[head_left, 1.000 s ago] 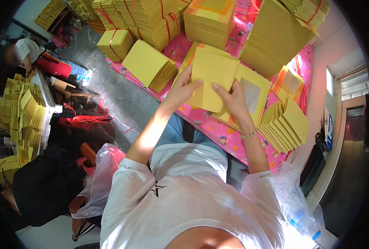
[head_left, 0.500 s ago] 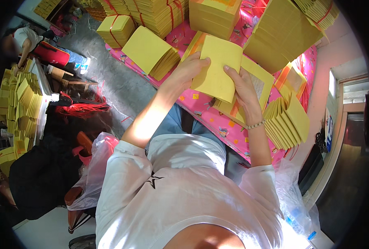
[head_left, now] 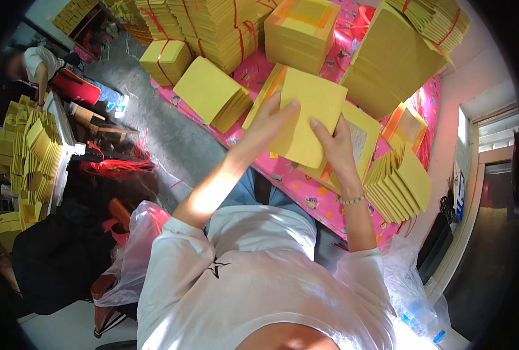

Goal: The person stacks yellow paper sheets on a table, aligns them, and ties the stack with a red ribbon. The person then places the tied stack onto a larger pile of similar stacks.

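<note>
A yellow folded sheaf of paper (head_left: 315,96) is held between both hands above the pink cloth. My left hand (head_left: 268,123) grips its left edge, thumb lying on top. On its lower right side my right hand (head_left: 336,146), with a beaded bracelet at the wrist, clasps it with the thumb on top. Beneath the sheaf lie yellow sheets with an orange band and a greyish panel (head_left: 361,131). To the left rests a folded yellow pile (head_left: 207,87); to the right, several folded yellow sheaves (head_left: 396,186) stand fanned out.
Yellow paper blocks (head_left: 300,38) and red-tied stacks (head_left: 207,29) line the far side of the pink patterned cloth (head_left: 283,169). A large leaning stack (head_left: 390,58) stands far right. At left, another person (head_left: 44,61) works by a table of yellow paper. Plastic bags (head_left: 134,251) sit beside me.
The held sheaf has come down slightly toward me and turned flatter, showing more of its top face. Both hands still grip it, and the whole view has shifted a little.
</note>
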`<state>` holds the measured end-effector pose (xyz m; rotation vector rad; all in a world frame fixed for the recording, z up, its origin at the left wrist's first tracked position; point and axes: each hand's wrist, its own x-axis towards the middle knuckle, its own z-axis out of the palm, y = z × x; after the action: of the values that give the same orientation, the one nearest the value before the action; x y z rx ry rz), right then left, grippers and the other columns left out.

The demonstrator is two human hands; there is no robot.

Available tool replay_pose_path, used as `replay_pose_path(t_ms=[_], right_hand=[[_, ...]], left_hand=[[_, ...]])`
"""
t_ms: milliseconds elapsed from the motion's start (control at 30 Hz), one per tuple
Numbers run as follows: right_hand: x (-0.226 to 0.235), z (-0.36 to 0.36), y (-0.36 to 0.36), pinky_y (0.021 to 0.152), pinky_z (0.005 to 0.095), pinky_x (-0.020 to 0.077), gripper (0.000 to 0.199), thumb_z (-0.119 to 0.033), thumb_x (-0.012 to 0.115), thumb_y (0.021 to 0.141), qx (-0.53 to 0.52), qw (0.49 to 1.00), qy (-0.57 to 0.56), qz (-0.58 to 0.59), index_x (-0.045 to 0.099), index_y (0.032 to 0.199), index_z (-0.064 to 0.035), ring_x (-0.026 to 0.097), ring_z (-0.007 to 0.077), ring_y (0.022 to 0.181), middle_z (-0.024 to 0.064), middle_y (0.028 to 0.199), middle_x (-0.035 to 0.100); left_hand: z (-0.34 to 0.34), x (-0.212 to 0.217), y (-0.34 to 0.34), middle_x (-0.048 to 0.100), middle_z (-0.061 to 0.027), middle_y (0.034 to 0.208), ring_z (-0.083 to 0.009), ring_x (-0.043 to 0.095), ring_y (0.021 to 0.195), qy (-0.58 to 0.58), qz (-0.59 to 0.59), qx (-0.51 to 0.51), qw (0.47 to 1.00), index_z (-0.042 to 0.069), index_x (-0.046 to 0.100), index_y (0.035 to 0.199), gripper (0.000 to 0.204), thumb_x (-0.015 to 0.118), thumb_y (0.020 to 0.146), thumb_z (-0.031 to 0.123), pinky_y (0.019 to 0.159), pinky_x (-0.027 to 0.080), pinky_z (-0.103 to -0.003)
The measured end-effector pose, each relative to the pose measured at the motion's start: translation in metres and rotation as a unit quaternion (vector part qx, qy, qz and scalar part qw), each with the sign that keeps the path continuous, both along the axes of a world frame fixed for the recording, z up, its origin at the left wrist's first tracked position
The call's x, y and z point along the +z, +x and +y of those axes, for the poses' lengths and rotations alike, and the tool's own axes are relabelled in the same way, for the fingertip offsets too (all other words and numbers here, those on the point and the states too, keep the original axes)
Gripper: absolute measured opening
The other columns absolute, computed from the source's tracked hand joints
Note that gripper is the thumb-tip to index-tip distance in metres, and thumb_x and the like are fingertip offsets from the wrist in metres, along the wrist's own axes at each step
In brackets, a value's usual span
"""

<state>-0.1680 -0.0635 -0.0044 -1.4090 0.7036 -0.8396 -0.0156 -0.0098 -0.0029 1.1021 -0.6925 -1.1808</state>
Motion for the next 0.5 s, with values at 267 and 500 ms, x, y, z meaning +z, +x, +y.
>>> replay_pose_path(t_ms=[267, 500], right_hand=[[0.011, 0.017, -0.011, 0.088, 0.0278, 0.0465, 0.046, -0.003, 0.061, 0.086, 0.007, 0.998, -0.042, -0.037, 0.042, 0.128, 0.0013, 0.056, 0.0142, 0.104, 0.0088, 0.116, 0.056], [0.015, 0.026, -0.016, 0.088, 0.0283, 0.0460, 0.045, -0.003, 0.060, 0.087, 0.001, 0.997, -0.050, -0.052, 0.043, 0.128, 0.0019, 0.055, 0.0136, 0.104, 0.0086, 0.116, 0.057]], left_hand=[[0.016, -0.002, -0.021, 0.057, -0.0079, 0.104, -0.0113, 0.054, 0.095, -0.155, -0.177, 0.082, 0.968, -0.002, 0.046, 0.116, 0.026, 0.049, 0.096, 0.015, 0.081, 0.045, -0.027], [0.027, 0.009, -0.029, 0.056, -0.0093, 0.111, -0.0124, 0.053, 0.102, -0.161, -0.144, 0.090, 0.972, -0.004, 0.041, 0.125, 0.034, 0.048, 0.097, 0.015, 0.087, 0.043, -0.025]])
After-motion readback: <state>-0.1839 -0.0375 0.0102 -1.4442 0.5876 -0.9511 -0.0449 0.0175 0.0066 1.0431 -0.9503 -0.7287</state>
